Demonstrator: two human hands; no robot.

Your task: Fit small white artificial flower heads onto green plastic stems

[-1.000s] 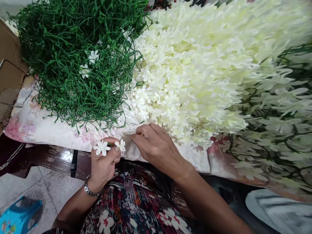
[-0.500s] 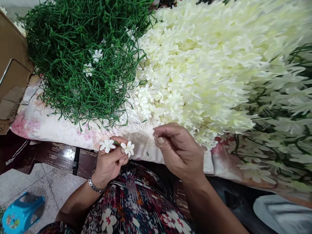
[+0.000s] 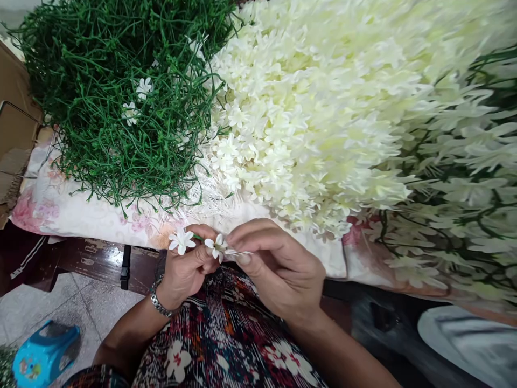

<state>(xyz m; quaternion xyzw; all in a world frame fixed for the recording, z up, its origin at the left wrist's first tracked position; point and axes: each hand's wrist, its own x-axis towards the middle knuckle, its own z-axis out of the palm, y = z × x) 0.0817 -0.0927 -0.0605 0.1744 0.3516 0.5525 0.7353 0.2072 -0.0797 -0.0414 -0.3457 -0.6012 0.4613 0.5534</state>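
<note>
Close to my body, my left hand (image 3: 186, 271) pinches a short green artificial flower stem (image 3: 197, 237) that bears two white blossoms. One white blossom (image 3: 181, 241) sits at the left of the thumb, the other white blossom (image 3: 217, 247) at the right. My right hand (image 3: 278, 264) is closed, its thumb and fingertips pinching a thin white stamen (image 3: 238, 253) whose end meets the centre of the right blossom. Beyond my hands lies a small heap of loose white stamens (image 3: 210, 188) on the flowered cloth.
A large heap of green plastic stems (image 3: 117, 102) lies at the back left, beside a big pile of cream-white blossoms (image 3: 291, 118). Finished-looking flower sprays (image 3: 456, 199) fill the right. A flowered cushion (image 3: 92, 215) is underneath. A cardboard box (image 3: 16, 91) and blue stool (image 3: 44, 353) stand left.
My right hand has moved left and down, bringing the stamen from above the cloth to the right blossom. My left hand still holds the stem. The view has shifted slightly.
</note>
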